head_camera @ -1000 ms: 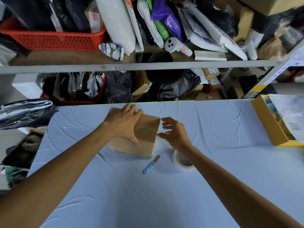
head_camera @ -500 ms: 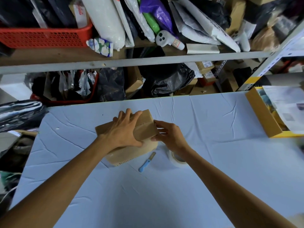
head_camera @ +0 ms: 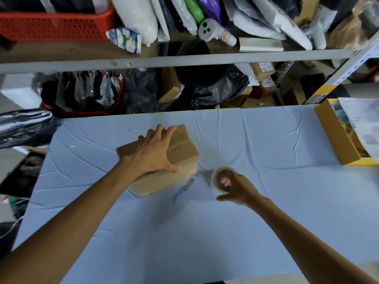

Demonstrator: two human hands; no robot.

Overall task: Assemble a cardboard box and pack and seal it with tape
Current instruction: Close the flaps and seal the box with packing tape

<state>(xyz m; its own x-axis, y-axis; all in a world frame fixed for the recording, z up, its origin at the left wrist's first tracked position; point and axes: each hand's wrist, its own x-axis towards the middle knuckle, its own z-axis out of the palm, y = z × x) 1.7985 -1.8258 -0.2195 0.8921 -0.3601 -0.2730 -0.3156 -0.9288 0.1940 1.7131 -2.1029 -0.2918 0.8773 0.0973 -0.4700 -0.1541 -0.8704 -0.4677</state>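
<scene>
In the head view, the cardboard box [head_camera: 182, 152] stands closed a little left of the frame centre, on the light blue table [head_camera: 184, 232]. The left hand [head_camera: 152, 154] lies spread on its top, fingers almost straight. Lower right of the box, the right hand [head_camera: 240, 189] grips the tape roll [head_camera: 215, 177], with fingers [head_camera: 225, 182] curled inside its hole. A blue knife [head_camera: 182, 190] lies between box and roll.

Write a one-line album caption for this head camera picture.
Left hand presses on the closed cardboard box on the blue table while the right hand grips the tape roll.
</scene>
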